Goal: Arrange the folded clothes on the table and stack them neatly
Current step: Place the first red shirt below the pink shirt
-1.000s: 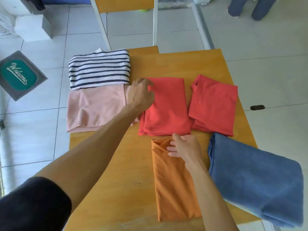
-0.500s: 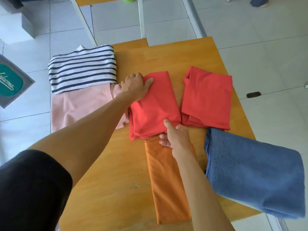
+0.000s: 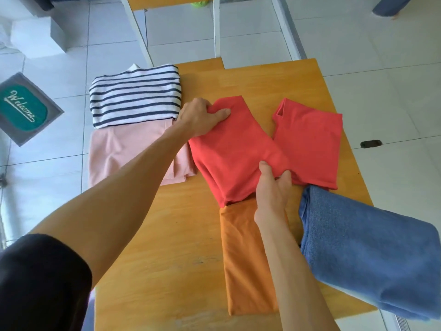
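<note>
Several folded clothes lie on a wooden table [image 3: 167,235]. A red folded garment [image 3: 236,151] sits in the middle, tilted, its near edge over an orange folded garment [image 3: 245,259]. My left hand [image 3: 200,117] grips its far left corner. My right hand [image 3: 272,189] pinches its near right corner, thumb on top. A second red garment [image 3: 310,144] lies to the right, touching the first. A striped top [image 3: 136,94] and a pink garment [image 3: 133,151] lie at the left. Folded blue jeans [image 3: 372,254] lie at the near right, overhanging the table edge.
A chair [image 3: 179,25] stands at the table's far side. A green welcome mat [image 3: 23,108] lies on the tiled floor to the left. A small dark object [image 3: 371,143] lies on the floor to the right. Bare tabletop shows at the near left.
Both hands have closed on the middle red garment. It has turned, its near right corner now lifted toward the second red garment.
</note>
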